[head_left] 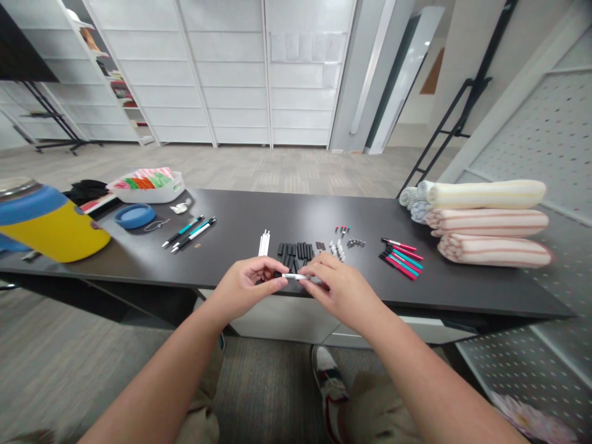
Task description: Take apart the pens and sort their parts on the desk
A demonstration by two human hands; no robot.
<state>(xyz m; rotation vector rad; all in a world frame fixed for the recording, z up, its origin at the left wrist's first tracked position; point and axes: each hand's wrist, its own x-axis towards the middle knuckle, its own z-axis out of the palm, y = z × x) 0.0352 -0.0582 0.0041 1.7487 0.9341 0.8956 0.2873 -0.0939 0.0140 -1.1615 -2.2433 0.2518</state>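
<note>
Between my two hands, just above the front edge of the dark table, is a white pen part (pixel 295 276) with a black piece at its left end. My left hand (pixel 247 280) pinches the black end between thumb and fingers. The right end is gripped by the fingertips of my right hand (pixel 341 287), which partly hide it. Behind my hands lie rows of black pen grips (pixel 296 251) and a bundle of white sticks (pixel 264 243). Small white parts (pixel 337 250), dark pieces (pixel 320 245), metal clips (pixel 356 243) and red-and-teal tips (pixel 343 229) lie to the right.
Red and teal pen barrels (pixel 402 258) lie right, beside stacked rolled towels (pixel 490 219). At left are several pens (pixel 189 233), a blue lid (pixel 134 215), a white basket (pixel 155 192) of colourful packets and a large yellow-and-blue container (pixel 50 225). The dark table (pixel 277 209) has drawers below.
</note>
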